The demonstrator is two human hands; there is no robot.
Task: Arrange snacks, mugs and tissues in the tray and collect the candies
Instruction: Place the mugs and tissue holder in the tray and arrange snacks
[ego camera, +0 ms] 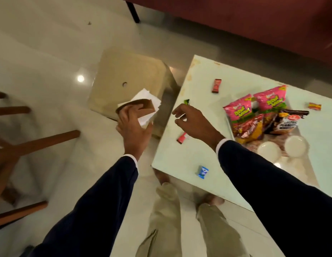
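My left hand [132,125] grips a brown tissue holder [143,106] with white tissues [148,101] sticking out, held over the beige stool left of the table. My right hand [191,119] hovers above the table's left part, fingers loosely curled, with a green candy [186,102] at its fingertips; whether it is pinched is unclear. Loose on the glass table [172,154] lie a pink candy [181,138], a blue candy [203,171], a red candy [216,86] and a red-yellow candy [314,105]. Snack packets [257,115] and two white mugs [269,150] sit in the tray [283,151] at the right.
A beige plastic stool [128,80] stands just left of the table. A dark red sofa [235,21] runs along the far side. Wooden chair legs [31,141] fill the left edge. My legs in beige trousers stand at the table's near edge.
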